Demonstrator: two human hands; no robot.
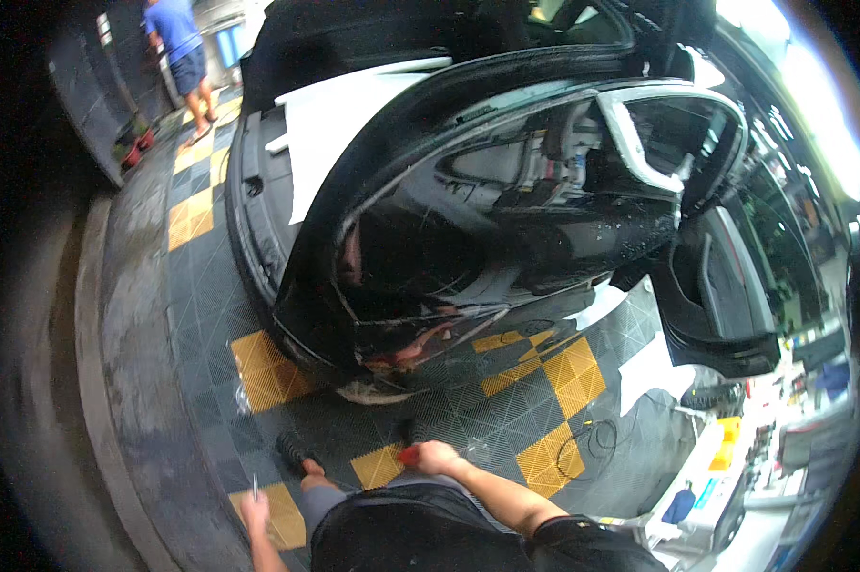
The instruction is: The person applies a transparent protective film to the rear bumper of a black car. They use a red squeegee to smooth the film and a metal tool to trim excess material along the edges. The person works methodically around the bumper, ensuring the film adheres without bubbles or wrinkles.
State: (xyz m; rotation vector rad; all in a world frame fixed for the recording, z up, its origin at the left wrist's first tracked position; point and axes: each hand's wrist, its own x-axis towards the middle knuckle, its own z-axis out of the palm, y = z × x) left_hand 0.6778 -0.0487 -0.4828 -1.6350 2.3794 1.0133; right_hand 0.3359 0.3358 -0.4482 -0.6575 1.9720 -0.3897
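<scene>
My left hand is low at the left, closed around a thin, pale, pen-like tool that points up. My right hand is in front of my body, closed on a small red object whose kind I cannot make out. Both hands are apart from the glossy black car that fills the middle of the view. Its rear corner, close in front of me, has wet-looking reflections on the panel. Over the open rear of the car lies a white sheet.
An open car door juts out at the right. A dark cable lies on the grey and yellow tiled floor. Beyond it stands a cluttered workbench. At the far left, another person stands near red pots.
</scene>
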